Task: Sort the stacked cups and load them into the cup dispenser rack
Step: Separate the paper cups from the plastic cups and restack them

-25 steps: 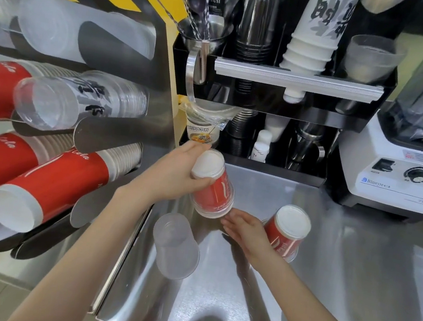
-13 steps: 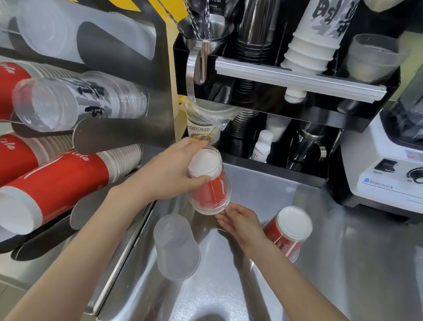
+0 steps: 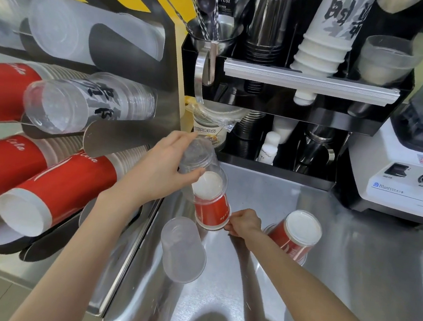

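Head view, cup-sorting job partway through. At far left, the cup dispenser rack (image 3: 170,56) already carries sleeves of red paper cups (image 3: 69,183) in its lower chutes, w/ printed clear cups (image 3: 89,108) in the middle row and frosted cups (image 3: 93,28) up top; whether more room remains can't be judged from here.

Moving right, the left hand (image 3: 161,167) is closed round an upturned clear plastic cup (image 3: 200,159), which sits tilted and partly drawn up off the red cup (image 3: 212,211) nested beneath; thumb across the front wall, fingers behind. Separation looks underway, not finished. Just below, one loose frosted cup (image 3: 183,250) stands mouth-down on the steel counter (image 3: 351,271), not yet racked.

Next right, the right hand (image 3: 244,224) pinches the red cup's lower rim, steadying it just above the counter. Beside that wrist, a second nested pair (image 3: 294,234), red inside a clear sleeve, leans on the counter, apparently unsorted.

Est. remaining: finish the pull, split the second pair, then load all loose cups into matching chutes at left.
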Demonstrator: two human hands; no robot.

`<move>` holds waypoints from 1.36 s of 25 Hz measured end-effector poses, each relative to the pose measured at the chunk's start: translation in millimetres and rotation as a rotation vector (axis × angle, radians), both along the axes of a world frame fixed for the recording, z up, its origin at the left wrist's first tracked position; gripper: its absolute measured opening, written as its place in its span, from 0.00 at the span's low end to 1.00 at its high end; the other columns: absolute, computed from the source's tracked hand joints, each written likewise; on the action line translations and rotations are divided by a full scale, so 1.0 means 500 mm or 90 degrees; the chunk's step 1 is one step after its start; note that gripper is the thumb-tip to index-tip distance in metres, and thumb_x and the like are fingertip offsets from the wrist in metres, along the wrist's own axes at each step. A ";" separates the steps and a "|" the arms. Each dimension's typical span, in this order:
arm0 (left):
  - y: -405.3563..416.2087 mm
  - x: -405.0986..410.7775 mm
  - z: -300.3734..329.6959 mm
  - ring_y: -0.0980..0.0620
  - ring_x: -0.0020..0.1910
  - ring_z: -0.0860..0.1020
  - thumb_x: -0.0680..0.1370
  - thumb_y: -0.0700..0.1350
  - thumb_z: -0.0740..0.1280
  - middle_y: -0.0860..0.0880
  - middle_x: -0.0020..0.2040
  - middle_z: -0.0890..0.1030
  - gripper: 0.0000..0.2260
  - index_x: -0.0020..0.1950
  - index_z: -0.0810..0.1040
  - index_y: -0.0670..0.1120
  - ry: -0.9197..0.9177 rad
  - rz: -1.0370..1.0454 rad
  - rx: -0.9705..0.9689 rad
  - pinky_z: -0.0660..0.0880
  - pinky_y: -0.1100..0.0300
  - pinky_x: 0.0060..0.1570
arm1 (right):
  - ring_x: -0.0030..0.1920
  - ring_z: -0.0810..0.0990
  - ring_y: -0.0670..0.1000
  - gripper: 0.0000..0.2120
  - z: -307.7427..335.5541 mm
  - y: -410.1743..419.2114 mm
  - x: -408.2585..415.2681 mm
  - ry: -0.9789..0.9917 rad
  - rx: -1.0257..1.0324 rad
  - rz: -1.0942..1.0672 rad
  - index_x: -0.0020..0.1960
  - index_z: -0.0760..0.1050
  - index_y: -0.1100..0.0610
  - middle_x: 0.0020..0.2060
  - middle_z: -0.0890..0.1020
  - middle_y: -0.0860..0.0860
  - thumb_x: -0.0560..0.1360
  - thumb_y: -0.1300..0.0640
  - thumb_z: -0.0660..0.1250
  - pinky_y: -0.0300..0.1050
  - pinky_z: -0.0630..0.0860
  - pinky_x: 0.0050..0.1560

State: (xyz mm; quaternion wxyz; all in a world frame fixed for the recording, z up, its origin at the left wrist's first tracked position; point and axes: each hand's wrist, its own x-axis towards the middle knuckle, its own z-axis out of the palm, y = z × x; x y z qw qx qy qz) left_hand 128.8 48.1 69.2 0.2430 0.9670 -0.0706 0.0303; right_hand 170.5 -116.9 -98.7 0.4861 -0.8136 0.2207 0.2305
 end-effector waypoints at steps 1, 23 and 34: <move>0.000 -0.001 -0.001 0.49 0.68 0.66 0.74 0.50 0.65 0.47 0.70 0.65 0.30 0.72 0.57 0.45 0.000 -0.001 0.000 0.65 0.56 0.65 | 0.40 0.83 0.55 0.09 -0.004 0.002 0.004 -0.007 -0.015 0.003 0.45 0.80 0.66 0.40 0.84 0.61 0.72 0.67 0.61 0.49 0.81 0.51; -0.078 -0.062 0.061 0.49 0.65 0.69 0.72 0.54 0.66 0.48 0.66 0.70 0.29 0.70 0.62 0.48 -0.144 -0.067 -0.010 0.68 0.49 0.64 | 0.63 0.65 0.35 0.30 0.280 -0.059 -0.127 -0.579 0.020 0.261 0.71 0.58 0.52 0.68 0.68 0.46 0.73 0.51 0.66 0.24 0.60 0.62; -0.149 -0.150 -0.060 0.56 0.58 0.66 0.65 0.55 0.72 0.54 0.59 0.69 0.31 0.65 0.68 0.50 -0.037 -0.092 -0.173 0.63 0.65 0.58 | 0.54 0.75 0.34 0.21 0.210 -0.140 -0.247 -0.431 0.067 0.235 0.57 0.67 0.40 0.54 0.77 0.38 0.69 0.54 0.71 0.29 0.70 0.57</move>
